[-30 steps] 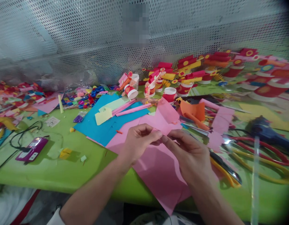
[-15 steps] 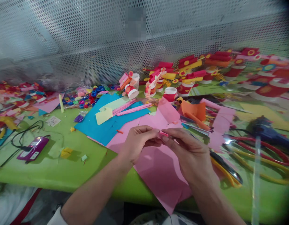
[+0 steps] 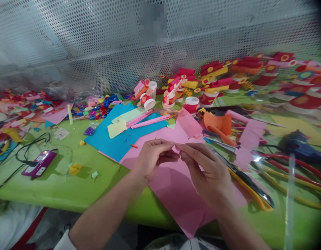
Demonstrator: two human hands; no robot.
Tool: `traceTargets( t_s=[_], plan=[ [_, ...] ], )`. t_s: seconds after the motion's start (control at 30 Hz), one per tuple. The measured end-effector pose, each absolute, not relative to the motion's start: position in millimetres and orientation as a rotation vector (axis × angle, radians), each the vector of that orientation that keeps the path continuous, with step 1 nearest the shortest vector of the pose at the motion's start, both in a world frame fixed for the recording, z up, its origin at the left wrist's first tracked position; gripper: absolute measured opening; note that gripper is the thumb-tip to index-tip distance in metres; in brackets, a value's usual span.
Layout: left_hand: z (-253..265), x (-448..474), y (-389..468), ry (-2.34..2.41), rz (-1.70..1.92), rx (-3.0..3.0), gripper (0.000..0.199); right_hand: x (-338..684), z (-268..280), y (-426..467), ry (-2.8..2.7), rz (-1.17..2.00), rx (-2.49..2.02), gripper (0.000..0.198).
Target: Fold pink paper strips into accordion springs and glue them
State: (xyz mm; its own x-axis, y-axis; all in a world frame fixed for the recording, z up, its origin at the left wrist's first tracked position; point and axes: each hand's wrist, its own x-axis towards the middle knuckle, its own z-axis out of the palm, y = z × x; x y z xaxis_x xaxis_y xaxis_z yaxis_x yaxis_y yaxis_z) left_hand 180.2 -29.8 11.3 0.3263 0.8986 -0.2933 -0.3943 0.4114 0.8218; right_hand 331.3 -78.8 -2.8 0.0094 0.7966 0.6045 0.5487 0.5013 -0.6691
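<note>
Up close, above the large pink sheet [image 3: 170, 184], the left hand [image 3: 155, 155] has its grip pinched on a small pink paper piece [image 3: 176, 149], and the right hand [image 3: 208, 170] pinches it too! Past that sheet's left side, blue paper [image 3: 110, 146] carries thin pink strips [image 3: 150, 121]; well beyond the sheet, red-and-white cups [image 3: 191, 105] crowd the green surface [image 3: 56, 194].

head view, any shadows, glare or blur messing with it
All in the head view: shadow darkens the pink paper below the left hand and right hand; a bright spot glares left of the blue tool; far-right red cups look smeared.
</note>
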Motion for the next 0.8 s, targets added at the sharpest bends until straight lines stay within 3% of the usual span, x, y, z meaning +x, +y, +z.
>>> traceTargets(
  t_s=[0.4, 0.57, 0.8],
  plan=[
    [13.0, 180.6, -30.8, 0.832, 0.954, 0.712, 0.021, 336.3, -7.1, -79.6, -1.686, 0.346, -1.187, 0.040],
    [15.8, 180.7, -32.9, 0.856, 0.987, 0.839, 0.013, 338.4, -4.9, -81.3, -1.614, 0.392, -1.163, 0.036],
    [17.9, 184.3, -38.5, 0.852, 1.071, 1.058, 0.009, 342.0, -7.9, -80.4, -1.202, 0.900, -1.214, 0.018]
  ],
)
